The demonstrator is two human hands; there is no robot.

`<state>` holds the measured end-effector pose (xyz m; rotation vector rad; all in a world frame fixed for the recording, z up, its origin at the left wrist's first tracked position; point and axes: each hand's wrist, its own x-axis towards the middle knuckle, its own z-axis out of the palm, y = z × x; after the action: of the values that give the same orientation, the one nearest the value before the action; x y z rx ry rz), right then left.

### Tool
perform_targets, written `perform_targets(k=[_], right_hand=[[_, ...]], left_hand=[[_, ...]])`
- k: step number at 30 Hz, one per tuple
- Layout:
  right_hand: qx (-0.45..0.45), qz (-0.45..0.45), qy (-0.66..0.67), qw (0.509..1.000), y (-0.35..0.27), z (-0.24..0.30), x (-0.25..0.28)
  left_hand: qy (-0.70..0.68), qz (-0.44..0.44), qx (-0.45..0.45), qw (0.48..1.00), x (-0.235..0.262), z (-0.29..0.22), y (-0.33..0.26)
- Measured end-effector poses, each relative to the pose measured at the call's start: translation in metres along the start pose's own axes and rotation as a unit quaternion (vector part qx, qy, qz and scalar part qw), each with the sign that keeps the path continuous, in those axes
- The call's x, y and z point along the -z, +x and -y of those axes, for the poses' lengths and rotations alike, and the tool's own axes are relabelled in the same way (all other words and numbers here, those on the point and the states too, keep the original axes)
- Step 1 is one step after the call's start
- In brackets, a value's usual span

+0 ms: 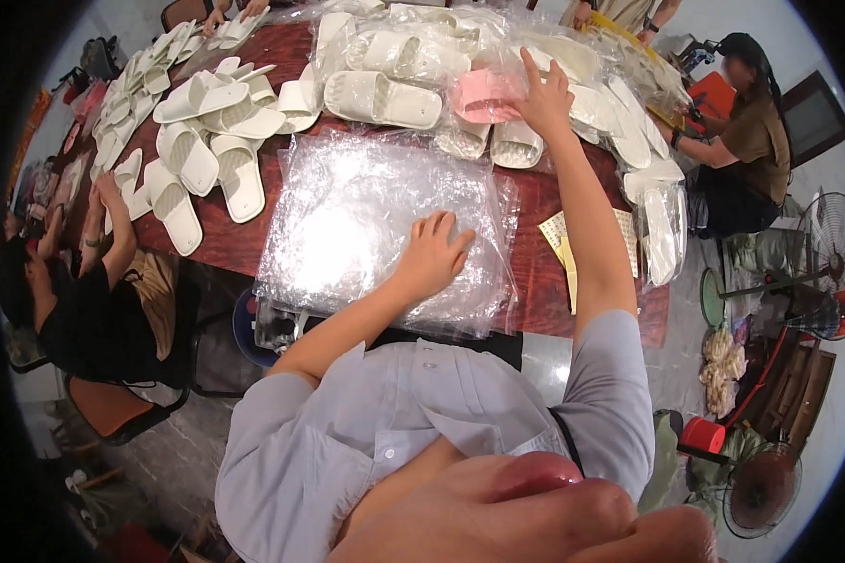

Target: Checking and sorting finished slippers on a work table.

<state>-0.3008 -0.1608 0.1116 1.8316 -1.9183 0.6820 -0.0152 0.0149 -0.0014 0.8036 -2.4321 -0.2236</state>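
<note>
My left hand (pixel 434 255) rests on a stack of clear plastic bags (pixel 338 211), its fingers slightly bent and apart, holding nothing. My right arm stretches to the far side of the table. There my right hand (pixel 546 101) has its fingers spread beside a pink slipper (pixel 486 96), which seems wrapped in clear film. Whether the fingers touch it I cannot tell. White slippers in clear bags (pixel 385 98) lie piled around it. Further left, loose white slippers (pixel 238 176) without bags are heaped on the table.
Yellow sticker sheets (pixel 565 249) lie on the red-brown table (pixel 535 281), right of the bags. A bagged white pair (pixel 665 230) lies at the right edge. Co-workers sit at left and right (pixel 756 141); other hands work at the far side. Fans (pixel 831 239) stand at right.
</note>
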Motion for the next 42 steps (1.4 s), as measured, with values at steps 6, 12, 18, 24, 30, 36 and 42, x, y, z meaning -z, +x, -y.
perform_targets(k=[6, 12, 18, 24, 30, 36, 42], right_hand=[[0.003, 0.144, -0.079, 0.986, 0.033, -0.007, -0.001], [0.093, -0.042, -0.105, 0.989, 0.046, -0.028, 0.01], [-0.069, -0.193, -0.077, 0.976, 0.051, -0.062, 0.076], [-0.058, -0.371, 0.365, 0.852, 0.02, -0.045, 0.168], [-0.176, -0.25, 0.677, 0.67, -0.034, 0.042, 0.212], [-0.285, -0.086, 0.762, 0.575, -0.076, 0.148, 0.177], [-0.338, -0.051, 0.784, 0.519, -0.146, 0.207, 0.104]], left_hand=[[-0.005, -0.04, -0.011, 0.999, -0.003, 0.002, -0.002], [0.003, -0.04, -0.014, 0.999, -0.004, 0.003, -0.004], [-0.012, -0.028, -0.005, 1.0, -0.006, 0.005, -0.004], [-0.006, -0.01, 0.011, 1.0, -0.006, 0.003, -0.003], [0.01, -0.029, 0.002, 1.0, -0.024, 0.01, -0.01], [-0.243, -0.003, 0.067, 0.968, -0.048, 0.009, -0.013], [-0.078, -0.001, 0.081, 0.994, -0.027, 0.008, -0.013]])
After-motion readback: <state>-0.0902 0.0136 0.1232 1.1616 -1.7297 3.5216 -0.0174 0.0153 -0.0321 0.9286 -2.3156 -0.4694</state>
